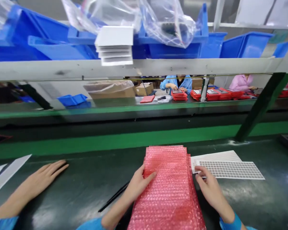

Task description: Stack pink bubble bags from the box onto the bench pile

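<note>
A tall stack of red bubble-wrap bags (168, 185) lies on the dark green bench in front of me. My left hand (140, 183) grips the stack's left edge, thumb on top and fingers along the side. My right hand (210, 188) is just right of the stack, its fingers bent and apart. Its fingertips reach the left corner of a white sheet with a grid of small labels (232, 170). Another white sheet (218, 157) lies partly beneath that one. Nothing shows between the right thumb and forefinger.
A co-worker's hand (43, 177) rests flat on the bench at left, near white sheets (9, 174). A black strip (114, 196) lies beside my left forearm. Overhead, a shelf (69, 69) carries blue bins (247, 44). Across the bench, people handle red bag stacks (179, 95).
</note>
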Demonstrator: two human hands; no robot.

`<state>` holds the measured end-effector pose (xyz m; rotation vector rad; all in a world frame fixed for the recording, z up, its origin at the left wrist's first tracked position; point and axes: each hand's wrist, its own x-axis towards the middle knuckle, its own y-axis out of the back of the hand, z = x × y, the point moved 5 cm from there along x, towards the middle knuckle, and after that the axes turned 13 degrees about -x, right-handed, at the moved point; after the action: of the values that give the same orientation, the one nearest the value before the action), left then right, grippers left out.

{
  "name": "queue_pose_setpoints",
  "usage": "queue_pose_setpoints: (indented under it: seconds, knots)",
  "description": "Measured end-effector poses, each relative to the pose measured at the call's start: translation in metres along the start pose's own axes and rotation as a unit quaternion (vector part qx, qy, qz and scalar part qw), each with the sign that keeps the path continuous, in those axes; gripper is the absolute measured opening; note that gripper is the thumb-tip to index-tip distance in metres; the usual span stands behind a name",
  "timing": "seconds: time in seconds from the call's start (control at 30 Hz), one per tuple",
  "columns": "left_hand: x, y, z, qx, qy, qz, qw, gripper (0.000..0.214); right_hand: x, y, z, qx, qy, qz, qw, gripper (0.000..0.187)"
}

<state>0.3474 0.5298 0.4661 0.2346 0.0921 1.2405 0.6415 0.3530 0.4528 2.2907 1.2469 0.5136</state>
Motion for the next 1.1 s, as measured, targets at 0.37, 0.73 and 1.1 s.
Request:
queue_pose_setpoints:
  seconds: [0.37,0.73,1.1]
  knots:
    - [-0.035,0.013,-0.028,-0.129,0.072,-0.012,0.989,0.083,-0.027,-0.031,-0.024,-0.008,0.057,-0.087,0.995,0.052]
    - [-0.049,0.0,-0.03,-0.236,0.1,0.054,0.965,0.083,-0.034,-0.043,-0.044,0.25,0.065,-0.132,0.957,0.067]
    - [-0.109,0.007,-0.029,-0.266,0.194,0.081,0.941,0.083,-0.091,-0.05,0.0,0.298,-0.122,-0.06,0.945,0.07]
